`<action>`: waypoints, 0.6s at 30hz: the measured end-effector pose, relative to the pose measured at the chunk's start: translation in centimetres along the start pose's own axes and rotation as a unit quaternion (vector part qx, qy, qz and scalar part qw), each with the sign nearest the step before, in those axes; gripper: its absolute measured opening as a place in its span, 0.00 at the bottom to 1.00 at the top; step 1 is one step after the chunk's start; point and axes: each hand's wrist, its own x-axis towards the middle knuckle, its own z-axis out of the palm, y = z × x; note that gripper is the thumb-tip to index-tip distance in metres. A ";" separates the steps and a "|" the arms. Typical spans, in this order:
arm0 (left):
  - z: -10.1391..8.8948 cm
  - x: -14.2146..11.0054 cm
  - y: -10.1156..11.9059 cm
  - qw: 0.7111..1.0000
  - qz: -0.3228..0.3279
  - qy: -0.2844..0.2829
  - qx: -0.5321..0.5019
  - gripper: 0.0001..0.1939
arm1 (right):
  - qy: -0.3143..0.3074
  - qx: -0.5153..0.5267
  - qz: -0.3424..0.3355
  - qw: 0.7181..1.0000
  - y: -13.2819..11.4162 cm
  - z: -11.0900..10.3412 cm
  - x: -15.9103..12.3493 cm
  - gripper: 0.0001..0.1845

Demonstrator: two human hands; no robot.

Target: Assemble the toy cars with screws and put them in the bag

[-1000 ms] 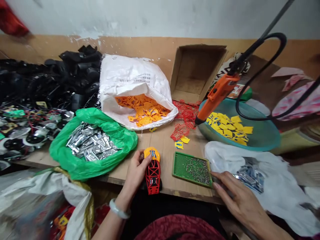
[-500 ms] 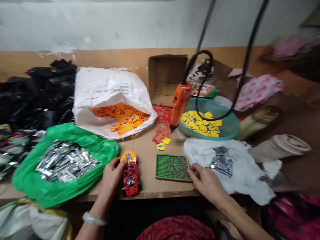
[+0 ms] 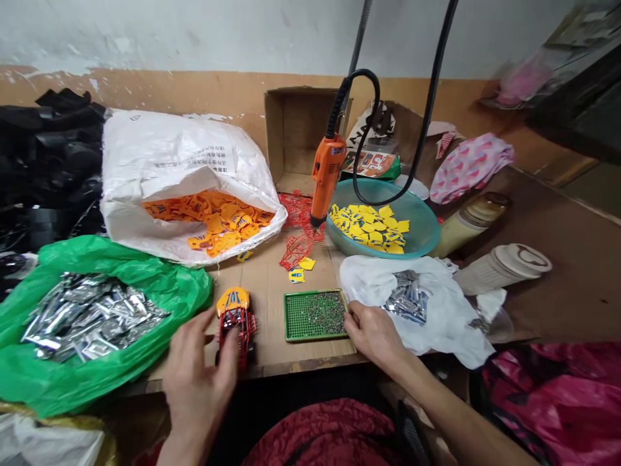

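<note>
**A:** Head feed only. Where's the buggy?

**B:** I see the red-framed toy buggy on the cardboard bench top, yellow roof toward the wall. The left hand is open beside it, fingers spread. I can't confirm contact.

**A:** Right hand?

**B:** The right hand is curled at the edge of the green pegboard tray. I can't tell if it's holding anything.

**A:** Done and left?

**B:** From here, one buggy has its frame and roof on. Orange cut pieces fill the white woven sack, and yellow cut pieces lie in the teal basin. Silver packets sit in the green plastic bag.

**A:** Obstacles?

**B:** An orange corded tool hangs at the basin's rim, beside red lattice scraps.
</note>
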 end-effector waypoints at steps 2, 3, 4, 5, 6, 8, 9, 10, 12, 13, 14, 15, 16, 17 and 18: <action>0.9 -1.2 1.9 0.991 0.107 -0.076 -0.032 0.34 | -0.003 -0.011 -0.011 1.000 -0.1 -0.3 0.3 0.13; 1.6 -1.6 2.5 0.981 0.151 -0.120 -0.028 0.39 | -0.004 -0.017 -0.018 1.000 -0.2 -0.5 0.4 0.13; 2.4 -1.9 3.0 0.970 0.183 -0.159 -0.018 0.44 | -0.005 -0.024 -0.025 0.999 -0.2 -0.8 0.6 0.13; 3.3 -2.0 3.1 0.961 0.200 -0.190 -0.004 0.49 | -0.006 -0.029 -0.032 0.999 -0.2 -1.1 0.6 0.13; 4.2 -2.0 3.1 0.955 0.206 -0.211 0.008 0.53 | -0.007 -0.035 -0.040 0.999 -0.2 -1.5 0.7 0.12; 5.8 -2.0 2.6 0.951 0.196 -0.237 0.022 0.59 | -0.010 -0.044 -0.054 0.998 0.0 -2.4 0.6 0.12; 6.5 -2.0 2.3 0.951 0.190 -0.243 0.023 0.61 | -0.013 -0.048 -0.060 0.997 0.2 -2.9 0.6 0.11; 7.2 -2.0 2.0 0.951 0.185 -0.247 0.021 0.61 | -0.015 -0.053 -0.065 0.996 0.4 -3.4 0.5 0.11; 8.1 -2.4 1.4 0.952 0.179 -0.248 0.009 0.60 | -0.022 -0.062 -0.070 0.995 0.5 -4.3 0.2 0.11; 8.3 -2.7 1.1 0.954 0.176 -0.244 -0.001 0.59 | -0.025 -0.066 -0.071 0.995 0.5 -4.6 0.2 0.11; 8.4 -3.0 1.0 0.957 0.173 -0.235 -0.010 0.57 | -0.027 -0.070 -0.072 0.995 0.3 -4.9 0.1 0.11; 8.4 -3.4 0.8 0.960 0.169 -0.222 -0.016 0.55 | -0.029 -0.072 -0.073 0.994 0.1 -5.1 0.1 0.11; 8.2 -3.9 0.8 0.965 0.165 -0.205 -0.016 0.53 | -0.030 -0.073 -0.077 0.994 -0.2 -5.2 0.1 0.11; 8.1 -4.3 0.9 0.969 0.162 -0.186 -0.010 0.51 | -0.031 -0.072 -0.084 0.993 -0.5 -5.3 0.2 0.11; 8.0 -4.6 1.1 0.973 0.158 -0.165 -0.002 0.50 | -0.034 -0.071 -0.094 0.993 -0.6 -5.3 0.3 0.11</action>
